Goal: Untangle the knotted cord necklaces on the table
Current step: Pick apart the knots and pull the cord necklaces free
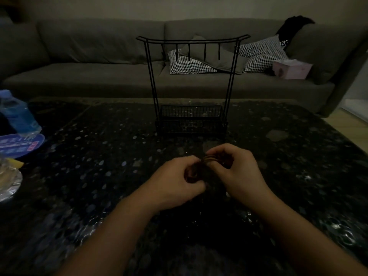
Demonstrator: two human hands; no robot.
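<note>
Here both the left hand [175,181] and right hand [238,170] pinch the brown cords [207,159]; nearby labels are unreadable.

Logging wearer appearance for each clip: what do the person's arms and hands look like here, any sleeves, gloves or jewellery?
Both forearms are bare up to the frame's bottom edge, with no sleeves in view. The left hand and right hand wear no gloves. No watch, bracelet or ring shows on either, though the picture is dim and the fingers are partly hidden.

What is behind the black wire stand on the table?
Behind the black wire stand is a grey sofa with checkered cushions and a pink box. The stand's bars cover little.
</note>
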